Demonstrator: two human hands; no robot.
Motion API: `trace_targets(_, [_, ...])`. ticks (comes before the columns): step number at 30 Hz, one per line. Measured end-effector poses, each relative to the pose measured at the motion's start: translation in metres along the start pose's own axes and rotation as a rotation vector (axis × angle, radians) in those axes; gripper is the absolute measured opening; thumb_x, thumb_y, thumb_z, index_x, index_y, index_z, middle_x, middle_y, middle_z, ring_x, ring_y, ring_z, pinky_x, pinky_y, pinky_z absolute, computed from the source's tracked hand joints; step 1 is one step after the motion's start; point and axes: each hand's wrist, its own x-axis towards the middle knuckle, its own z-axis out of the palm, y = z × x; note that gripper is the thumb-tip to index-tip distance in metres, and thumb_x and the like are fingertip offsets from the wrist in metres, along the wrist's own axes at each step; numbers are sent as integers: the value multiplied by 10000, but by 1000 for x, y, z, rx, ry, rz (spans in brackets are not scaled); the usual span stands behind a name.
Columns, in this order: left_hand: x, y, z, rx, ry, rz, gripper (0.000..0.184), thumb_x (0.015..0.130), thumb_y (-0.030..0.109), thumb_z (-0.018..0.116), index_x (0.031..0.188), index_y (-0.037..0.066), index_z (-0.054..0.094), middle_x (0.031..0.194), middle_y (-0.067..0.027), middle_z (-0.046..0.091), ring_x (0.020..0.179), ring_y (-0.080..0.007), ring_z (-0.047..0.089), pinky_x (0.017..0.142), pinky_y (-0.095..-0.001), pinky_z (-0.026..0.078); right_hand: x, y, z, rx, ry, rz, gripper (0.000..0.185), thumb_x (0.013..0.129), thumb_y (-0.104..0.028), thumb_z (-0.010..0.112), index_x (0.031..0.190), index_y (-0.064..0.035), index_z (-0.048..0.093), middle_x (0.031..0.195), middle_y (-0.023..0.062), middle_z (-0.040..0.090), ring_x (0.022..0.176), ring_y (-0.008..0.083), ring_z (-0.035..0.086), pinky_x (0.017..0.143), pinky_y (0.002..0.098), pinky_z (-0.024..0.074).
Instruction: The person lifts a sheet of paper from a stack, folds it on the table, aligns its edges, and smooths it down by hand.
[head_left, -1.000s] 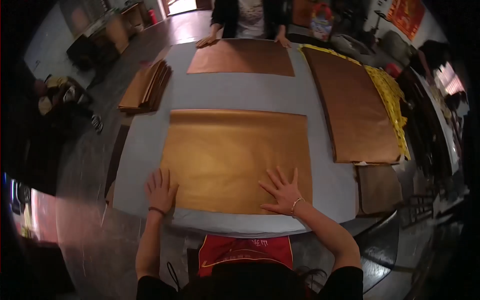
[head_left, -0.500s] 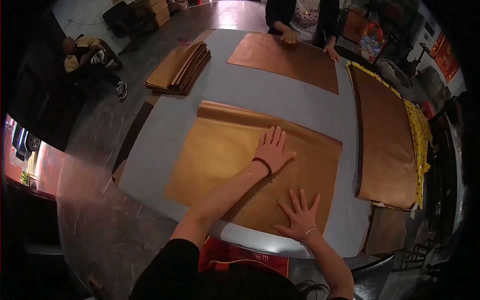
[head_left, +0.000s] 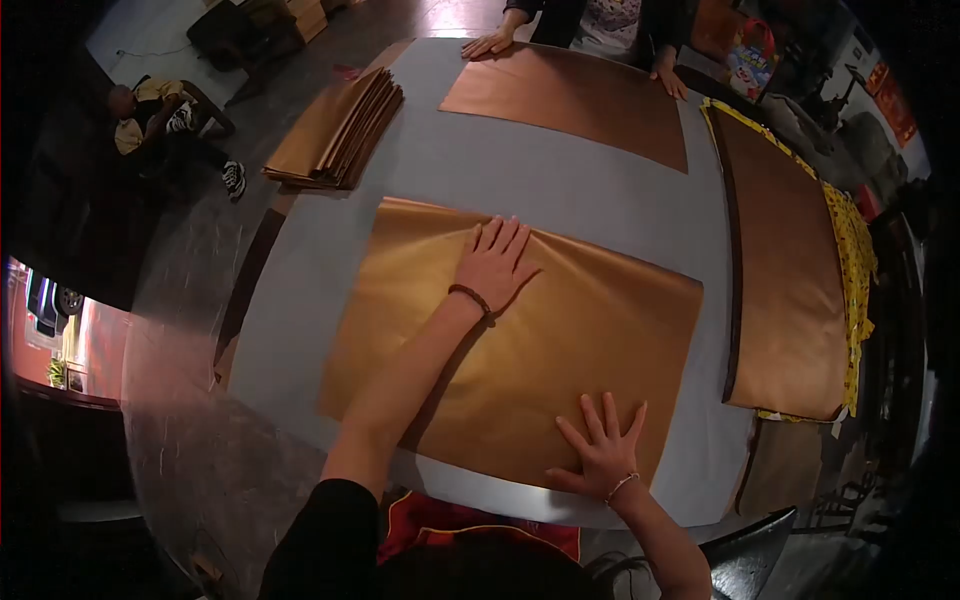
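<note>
A golden-brown sheet point(head_left: 420, 320) lies on the grey-covered table point(head_left: 600, 220) right before me. Near the sheet's far edge, my left hand point(head_left: 493, 268) rests flat with fingers spread and a dark beaded bracelet at the wrist. My right hand point(head_left: 603, 452) lies spread on the near right part of the same sheet, wearing a thin light bracelet. Neither hand grips anything. The sheet shows faint creases fanning out around my left fingertips.
Across the table a person's hands point(head_left: 490, 44) touch a second brown sheet point(head_left: 575, 100). A folded brown stack point(head_left: 335, 135) sits at the left. A thick brown pile point(head_left: 785, 280) with yellow wrapping point(head_left: 850, 290) lies at the right. Another person point(head_left: 160, 115) sits far left.
My left hand has moved from the near left corner up to the sheet's far edge. My right hand remains near the right corner. The sheet's rolled far edge is now flatter. The view has turned.
</note>
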Motion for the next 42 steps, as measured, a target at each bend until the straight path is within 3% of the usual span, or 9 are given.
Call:
trace_targets(8, [5, -31, -6, 9, -52, 15, 597, 918, 546, 321, 1404, 199, 324, 1472, -70, 262, 1362, -267, 204, 1113, -456, 127, 1, 2, 2, -40, -83, 33, 758, 638, -711, 592, 1266, -298, 496, 1397, 121, 341, 1310, 394, 254, 905, 788, 73])
trace_targets(17, [4, -32, -3, 4, -1, 26, 571, 927, 508, 323, 1387, 173, 346, 1456, -83, 286, 1349, -282, 226, 1102, -469, 151, -2, 4, 10, 9, -88, 43, 757, 640, -713, 587, 1293, -352, 457, 1420, 111, 300, 1315, 405, 236, 933, 768, 42])
trace_targets(21, [4, -31, -2, -7, 30, 35, 570, 922, 499, 334, 1385, 168, 352, 1451, -85, 298, 1348, -286, 230, 1103, -470, 147, -3, 6, 3, -16, -151, 44, 793, 673, -670, 593, 1326, -248, 439, 1446, 130, 258, 1324, 399, 229, 953, 749, 29])
trace_targets(23, [3, -32, -1, -2, 38, 42, 564, 924, 494, 330, 1382, 165, 357, 1451, -90, 299, 1348, -296, 230, 1103, -471, 146, -10, 20, 6, 412, 47, 82, 698, 791, -471, 582, 1345, -85, 403, 1457, 158, 241, 1339, 344, 246, 1051, 630, 89])
trace_targets(24, [3, -33, -1, -9, 39, 42, 564, 924, 494, 330, 1382, 165, 357, 1451, -90, 299, 1348, -296, 230, 1103, -471, 146, -8, 19, 2, 407, 44, 85, 698, 791, -471, 582, 1345, -85, 403, 1457, 158, 241, 1339, 344, 246, 1051, 630, 89])
trace_targets(27, [4, -33, 0, -18, 51, 50, 560, 924, 488, 336, 1376, 158, 368, 1448, -94, 305, 1343, -304, 235, 1100, -473, 149, 18, 16, -25, 1011, 317, 438, 536, 893, -152, 452, 1377, 17, 298, 1429, 174, 301, 1344, 263, 261, 1108, 365, 194])
trace_targets(31, [3, -32, -3, -29, 7, 44, 557, 922, 459, 362, 1387, 152, 345, 1452, -102, 296, 1344, -315, 229, 1101, -475, 139, 132, -15, -50, 717, 147, 339, 595, 914, -273, 469, 1383, 32, 268, 1435, 220, 271, 1344, 333, 247, 1108, 398, 181])
trace_targets(36, [3, -38, -4, 38, -4, 122, 582, 879, 380, 425, 1398, 136, 322, 1476, -94, 251, 1368, -312, 178, 1112, -481, 91, 273, -22, 23, 106, 454, 199, 636, 918, -431, 372, 1395, -25, 263, 1426, 201, 282, 1311, 359, 273, 1084, 519, 117])
trace_targets(42, [4, -40, 4, 27, 7, 113, 603, 864, 352, 455, 1409, 147, 302, 1476, -89, 248, 1372, -305, 166, 1114, -481, 99, 284, -21, 18, 178, 317, 315, 684, 910, -531, 295, 1421, -80, 235, 1409, 198, 314, 1319, 339, 271, 1088, 498, 114])
